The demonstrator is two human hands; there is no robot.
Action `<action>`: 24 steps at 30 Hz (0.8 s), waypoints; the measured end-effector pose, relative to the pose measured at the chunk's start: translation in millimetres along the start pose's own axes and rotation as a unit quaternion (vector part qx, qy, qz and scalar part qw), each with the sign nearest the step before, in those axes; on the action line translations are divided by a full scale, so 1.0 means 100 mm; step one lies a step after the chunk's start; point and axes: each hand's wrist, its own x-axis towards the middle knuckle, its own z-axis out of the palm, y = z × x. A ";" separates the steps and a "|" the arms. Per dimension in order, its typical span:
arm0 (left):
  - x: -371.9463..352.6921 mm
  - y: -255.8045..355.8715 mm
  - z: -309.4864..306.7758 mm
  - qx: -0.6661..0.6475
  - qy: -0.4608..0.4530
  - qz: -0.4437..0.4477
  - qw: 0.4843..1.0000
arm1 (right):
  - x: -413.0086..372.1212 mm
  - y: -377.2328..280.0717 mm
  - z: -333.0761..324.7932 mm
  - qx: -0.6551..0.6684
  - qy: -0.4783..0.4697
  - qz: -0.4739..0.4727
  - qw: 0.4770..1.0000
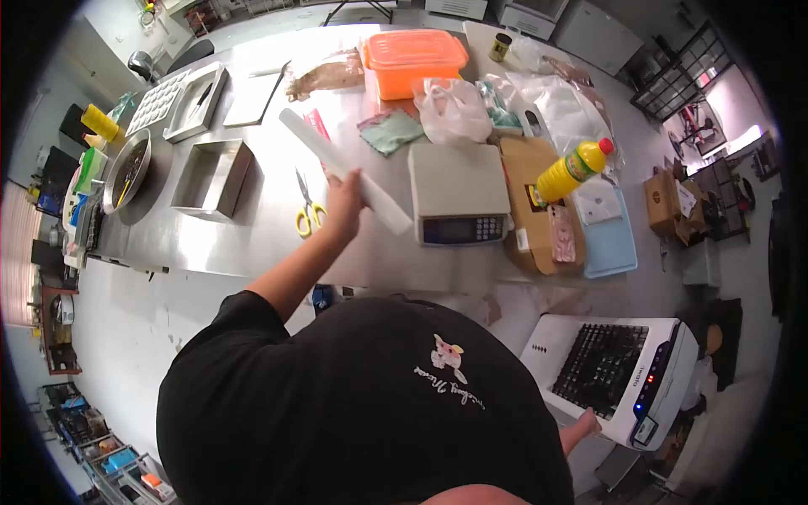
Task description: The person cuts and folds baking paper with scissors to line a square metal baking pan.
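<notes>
My left hand (343, 202) is shut on a long white roll (337, 160), which slants up and left over the steel table (252, 244). Yellow-handled scissors (307, 212) lie just left of that hand, and a digital scale (459, 194) stands just to its right. My right hand (582, 423) is low at the right, fingers closed on the front edge of a white machine with a dark grille (619, 374). My black-shirted torso fills the bottom of the view.
On the table are a rectangular metal pan (215, 172), a round metal pan (128, 172), an orange lidded box (412, 57), a green cloth (390, 130), plastic bags (454, 109), cardboard (526, 181) and a yellow bottle (572, 168). A blue board (610, 244) lies at the right end.
</notes>
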 end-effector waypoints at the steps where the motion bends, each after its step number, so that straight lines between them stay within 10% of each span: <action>1: 0.02 -0.06 -0.08 0.033 0.023 -0.004 0.999 | 0.06 -0.01 -0.11 -0.010 0.000 -0.004 1.000; 24: -0.37 -0.29 -0.28 0.235 0.158 -0.009 0.959 | 0.52 -0.03 0.53 0.071 -0.316 0.031 0.946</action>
